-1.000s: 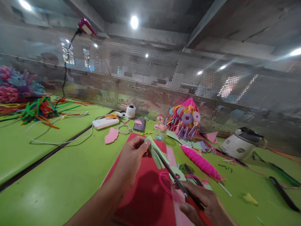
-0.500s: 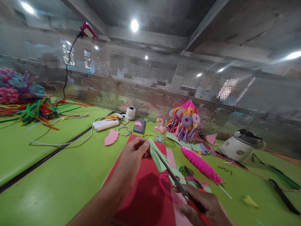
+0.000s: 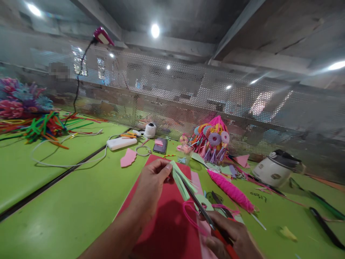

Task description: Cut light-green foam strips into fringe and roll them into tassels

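Observation:
My left hand (image 3: 156,180) pinches the top end of a light green paper (image 3: 180,185) that is slit into thin hanging strips. My right hand (image 3: 229,233) is wrapped around the red handle of a pair of scissors (image 3: 201,207). Their long metal blades point up and left, with the tips among the paper strips. Under both hands lies a red sheet or folder (image 3: 164,223), with pink paper (image 3: 196,178) along its right edge. A light green paper disc (image 3: 202,202) and a looped pink cord (image 3: 188,216) sit beside the blades.
A bright pink yarn bundle (image 3: 230,189) on a stick lies to the right. Behind it are paper-disc tassels (image 3: 212,140) and a white pot (image 3: 275,169). A phone (image 3: 160,145), a white power strip (image 3: 122,143) and pipe cleaners (image 3: 44,126) are further left. A perforated metal screen (image 3: 161,93) backs the table.
The green strips have turned slightly and hang in a narrower bunch. The scissors have shifted a little within them. My left hand keeps its pinch almost in place.

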Demonstrator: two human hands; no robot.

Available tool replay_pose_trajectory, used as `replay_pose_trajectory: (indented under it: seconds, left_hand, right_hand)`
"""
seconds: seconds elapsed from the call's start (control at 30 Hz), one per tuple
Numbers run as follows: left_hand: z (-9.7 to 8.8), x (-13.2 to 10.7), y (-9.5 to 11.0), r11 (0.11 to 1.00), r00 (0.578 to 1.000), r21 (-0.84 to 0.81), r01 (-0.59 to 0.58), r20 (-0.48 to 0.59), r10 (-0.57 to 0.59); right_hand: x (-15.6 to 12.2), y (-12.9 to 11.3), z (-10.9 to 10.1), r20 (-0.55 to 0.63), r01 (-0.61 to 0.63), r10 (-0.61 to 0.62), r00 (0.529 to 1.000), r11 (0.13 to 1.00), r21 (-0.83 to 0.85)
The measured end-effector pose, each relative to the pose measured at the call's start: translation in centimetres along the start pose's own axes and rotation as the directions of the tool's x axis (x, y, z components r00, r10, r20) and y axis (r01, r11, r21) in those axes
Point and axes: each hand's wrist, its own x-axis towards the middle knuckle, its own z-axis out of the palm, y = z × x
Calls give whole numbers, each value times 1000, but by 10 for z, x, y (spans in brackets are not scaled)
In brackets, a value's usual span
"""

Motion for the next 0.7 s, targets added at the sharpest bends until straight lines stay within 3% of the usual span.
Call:
replay_pose_trajectory:
  seconds: [0.7]
  left_hand:
    - [5, -5, -2, 1000, 1000, -12, -5, -8, 4]
  right_hand:
    - [-1, -5, -1, -78, 61, -64, 995, 997, -37]
